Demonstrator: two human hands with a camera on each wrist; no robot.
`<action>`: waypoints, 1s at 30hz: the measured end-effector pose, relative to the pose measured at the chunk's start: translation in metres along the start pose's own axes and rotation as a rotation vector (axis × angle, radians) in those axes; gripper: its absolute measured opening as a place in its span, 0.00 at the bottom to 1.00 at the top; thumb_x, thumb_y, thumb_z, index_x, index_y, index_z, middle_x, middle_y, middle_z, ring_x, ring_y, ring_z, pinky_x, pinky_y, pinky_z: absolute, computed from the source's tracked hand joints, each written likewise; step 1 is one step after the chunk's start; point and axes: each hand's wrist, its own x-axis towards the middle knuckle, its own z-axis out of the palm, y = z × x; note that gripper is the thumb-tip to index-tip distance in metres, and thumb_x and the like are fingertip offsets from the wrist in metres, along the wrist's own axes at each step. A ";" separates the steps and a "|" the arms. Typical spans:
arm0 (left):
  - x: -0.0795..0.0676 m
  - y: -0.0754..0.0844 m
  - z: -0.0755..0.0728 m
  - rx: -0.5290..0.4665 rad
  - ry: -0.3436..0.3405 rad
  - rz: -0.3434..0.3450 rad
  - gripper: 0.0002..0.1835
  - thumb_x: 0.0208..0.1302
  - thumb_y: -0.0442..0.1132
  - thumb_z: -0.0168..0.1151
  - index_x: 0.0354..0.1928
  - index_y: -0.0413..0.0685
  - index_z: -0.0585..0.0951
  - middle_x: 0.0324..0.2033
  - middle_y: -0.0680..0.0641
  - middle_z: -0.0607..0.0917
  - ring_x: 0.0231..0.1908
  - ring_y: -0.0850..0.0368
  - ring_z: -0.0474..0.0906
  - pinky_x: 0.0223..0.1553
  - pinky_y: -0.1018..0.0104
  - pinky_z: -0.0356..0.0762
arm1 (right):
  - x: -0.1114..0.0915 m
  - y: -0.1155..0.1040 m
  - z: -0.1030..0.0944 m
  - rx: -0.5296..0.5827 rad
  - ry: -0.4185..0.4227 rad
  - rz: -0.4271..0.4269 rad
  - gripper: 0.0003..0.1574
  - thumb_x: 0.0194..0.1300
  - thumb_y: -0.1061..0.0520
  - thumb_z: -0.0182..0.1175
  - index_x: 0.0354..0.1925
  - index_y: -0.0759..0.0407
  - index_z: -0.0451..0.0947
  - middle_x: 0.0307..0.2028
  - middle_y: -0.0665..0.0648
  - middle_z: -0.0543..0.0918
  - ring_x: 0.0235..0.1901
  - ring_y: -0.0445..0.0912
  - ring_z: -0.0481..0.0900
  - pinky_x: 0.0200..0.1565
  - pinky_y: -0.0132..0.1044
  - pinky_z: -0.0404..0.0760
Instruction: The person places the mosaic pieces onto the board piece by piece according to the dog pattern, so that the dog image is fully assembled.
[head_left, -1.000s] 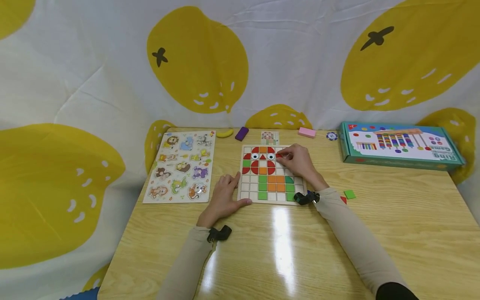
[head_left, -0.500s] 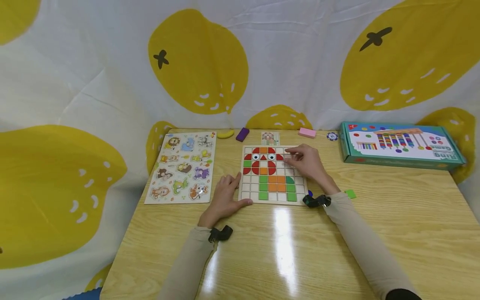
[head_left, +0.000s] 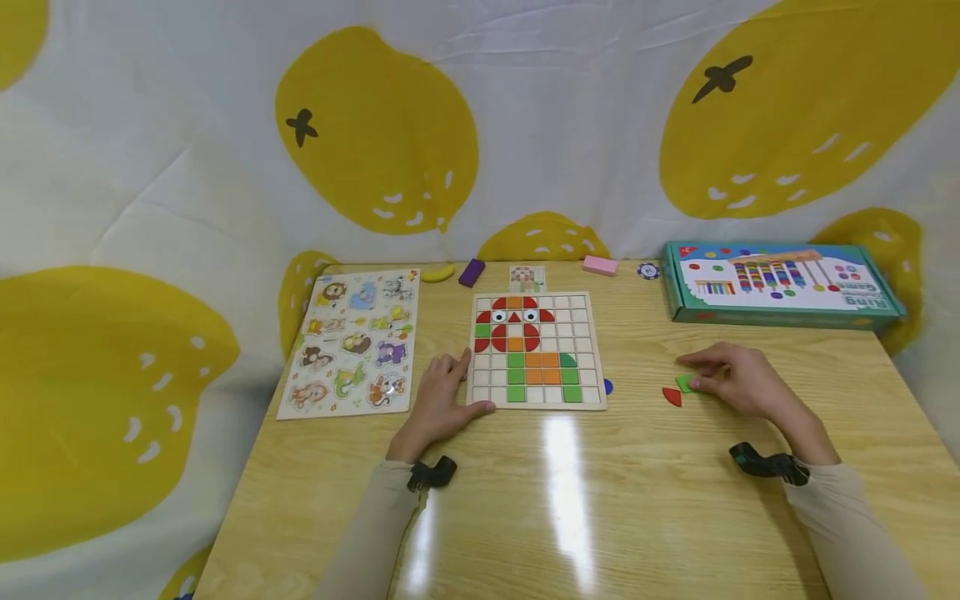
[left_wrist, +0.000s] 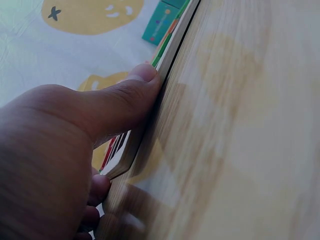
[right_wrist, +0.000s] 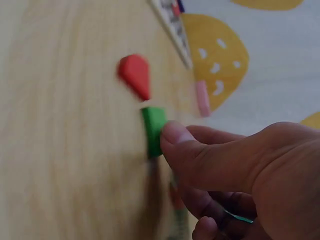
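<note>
A square wooden grid board (head_left: 566,396) lies flat at the middle of the table, partly filled with red, green and orange tiles that make a figure with two eyes. My left hand (head_left: 437,404) rests at its near left corner, index finger along the left side and thumb on the near edge. In the left wrist view the thumb (left_wrist: 145,74) presses that edge. To the right of the board, my right hand (head_left: 738,379) reaches over a green square tile (right_wrist: 154,131), its thumb touching it and its index finger apart. Beside that tile lies a red rounded tile (head_left: 672,397).
A blue piece (head_left: 608,387) lies at the board's right edge. Behind the board is a small picture card (head_left: 527,277), with purple (head_left: 472,272) and pink (head_left: 599,265) blocks nearby. An animal puzzle (head_left: 345,379) lies left; a ring game box (head_left: 783,283) stands back right.
My right hand has let go of a red piece on the board and moved right and nearer, to the green tile. My left hand has stayed at the board's corner.
</note>
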 end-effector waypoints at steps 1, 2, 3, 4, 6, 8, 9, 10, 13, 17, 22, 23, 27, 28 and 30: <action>-0.001 -0.001 0.000 0.000 0.001 -0.002 0.58 0.50 0.71 0.68 0.77 0.48 0.57 0.37 0.52 0.63 0.40 0.56 0.57 0.42 0.62 0.56 | -0.002 0.002 0.001 -0.006 -0.002 0.003 0.17 0.59 0.58 0.72 0.48 0.54 0.87 0.36 0.51 0.85 0.32 0.39 0.79 0.33 0.33 0.75; -0.001 -0.001 -0.001 0.000 0.001 -0.003 0.58 0.50 0.71 0.68 0.77 0.48 0.57 0.37 0.52 0.63 0.39 0.56 0.57 0.43 0.62 0.56 | -0.004 0.004 0.003 -0.011 -0.001 0.006 0.15 0.59 0.58 0.71 0.47 0.54 0.88 0.35 0.50 0.85 0.32 0.38 0.78 0.33 0.33 0.75; -0.001 -0.001 -0.001 0.001 -0.001 -0.002 0.58 0.50 0.71 0.68 0.77 0.48 0.57 0.37 0.52 0.63 0.39 0.56 0.57 0.43 0.62 0.56 | -0.006 0.005 0.004 -0.017 0.001 0.013 0.13 0.60 0.58 0.71 0.45 0.52 0.88 0.35 0.49 0.85 0.31 0.37 0.78 0.33 0.33 0.75; -0.002 -0.001 -0.001 0.001 -0.003 -0.003 0.58 0.50 0.71 0.68 0.77 0.48 0.57 0.37 0.52 0.63 0.39 0.56 0.57 0.43 0.62 0.56 | -0.007 0.006 0.006 -0.018 0.004 0.020 0.12 0.60 0.58 0.71 0.44 0.52 0.88 0.34 0.49 0.84 0.31 0.37 0.77 0.33 0.33 0.75; -0.002 -0.001 0.000 0.003 -0.008 -0.005 0.58 0.50 0.71 0.67 0.77 0.49 0.57 0.37 0.52 0.64 0.39 0.56 0.57 0.42 0.62 0.56 | -0.008 0.007 0.008 -0.019 0.011 0.037 0.09 0.60 0.58 0.71 0.41 0.52 0.88 0.32 0.48 0.83 0.30 0.36 0.77 0.32 0.32 0.75; -0.002 -0.001 0.000 0.006 -0.012 -0.008 0.58 0.50 0.72 0.67 0.77 0.49 0.57 0.37 0.52 0.64 0.39 0.56 0.57 0.42 0.62 0.56 | -0.009 0.006 0.009 -0.014 0.006 0.062 0.08 0.59 0.58 0.71 0.40 0.53 0.87 0.31 0.48 0.83 0.29 0.37 0.76 0.31 0.32 0.74; -0.002 -0.001 0.000 0.008 -0.014 -0.010 0.58 0.50 0.72 0.67 0.77 0.49 0.57 0.37 0.52 0.64 0.39 0.56 0.57 0.42 0.63 0.56 | -0.009 0.006 0.009 -0.008 -0.001 0.075 0.07 0.60 0.57 0.71 0.39 0.53 0.86 0.31 0.48 0.82 0.29 0.38 0.76 0.31 0.32 0.74; -0.002 -0.001 0.000 0.009 -0.015 -0.012 0.58 0.50 0.72 0.67 0.77 0.49 0.57 0.37 0.52 0.64 0.40 0.56 0.57 0.42 0.63 0.56 | -0.009 0.006 0.010 0.000 -0.003 0.084 0.07 0.60 0.57 0.71 0.38 0.54 0.85 0.30 0.49 0.82 0.29 0.39 0.77 0.31 0.32 0.74; -0.002 -0.002 -0.001 0.011 -0.011 -0.009 0.58 0.51 0.71 0.67 0.77 0.49 0.57 0.37 0.52 0.64 0.40 0.56 0.57 0.42 0.63 0.56 | -0.006 0.004 0.010 0.035 0.016 0.094 0.09 0.63 0.55 0.69 0.41 0.54 0.82 0.30 0.50 0.82 0.29 0.38 0.77 0.31 0.31 0.74; -0.003 -0.003 -0.002 0.014 0.000 -0.001 0.58 0.50 0.71 0.67 0.77 0.48 0.57 0.37 0.52 0.64 0.39 0.56 0.57 0.42 0.63 0.56 | 0.005 -0.006 0.012 0.134 0.070 0.061 0.18 0.67 0.56 0.64 0.55 0.52 0.78 0.33 0.52 0.82 0.29 0.39 0.77 0.31 0.30 0.74; -0.003 -0.003 -0.001 0.014 0.006 0.003 0.58 0.50 0.71 0.67 0.76 0.48 0.58 0.37 0.52 0.64 0.39 0.57 0.57 0.42 0.63 0.57 | 0.035 -0.035 0.019 0.305 0.102 0.064 0.18 0.68 0.54 0.64 0.55 0.52 0.81 0.37 0.55 0.83 0.33 0.43 0.79 0.34 0.28 0.75; -0.003 -0.003 -0.001 0.012 0.006 0.004 0.58 0.50 0.71 0.67 0.77 0.48 0.58 0.37 0.52 0.64 0.39 0.57 0.58 0.42 0.63 0.57 | 0.043 -0.041 0.021 0.336 0.105 0.068 0.17 0.67 0.54 0.65 0.54 0.53 0.82 0.37 0.56 0.83 0.34 0.43 0.79 0.35 0.28 0.75; -0.002 -0.001 -0.002 -0.002 0.006 0.007 0.58 0.50 0.71 0.68 0.77 0.48 0.57 0.38 0.52 0.65 0.40 0.57 0.58 0.43 0.63 0.57 | 0.077 -0.063 0.037 0.427 0.131 0.094 0.19 0.61 0.51 0.70 0.51 0.53 0.83 0.39 0.56 0.84 0.36 0.43 0.80 0.36 0.27 0.76; -0.002 0.000 -0.002 -0.004 0.005 0.008 0.58 0.50 0.70 0.68 0.77 0.48 0.57 0.38 0.52 0.65 0.40 0.57 0.58 0.43 0.63 0.57 | 0.085 -0.067 0.042 0.427 0.132 0.087 0.19 0.61 0.50 0.71 0.50 0.53 0.83 0.39 0.56 0.85 0.36 0.43 0.80 0.36 0.28 0.76; -0.002 0.000 -0.002 -0.005 0.001 0.005 0.58 0.51 0.71 0.68 0.77 0.49 0.57 0.38 0.52 0.65 0.40 0.56 0.58 0.43 0.62 0.57 | 0.101 -0.074 0.055 0.422 0.122 0.067 0.20 0.59 0.49 0.72 0.49 0.52 0.84 0.39 0.55 0.85 0.36 0.44 0.79 0.37 0.29 0.75</action>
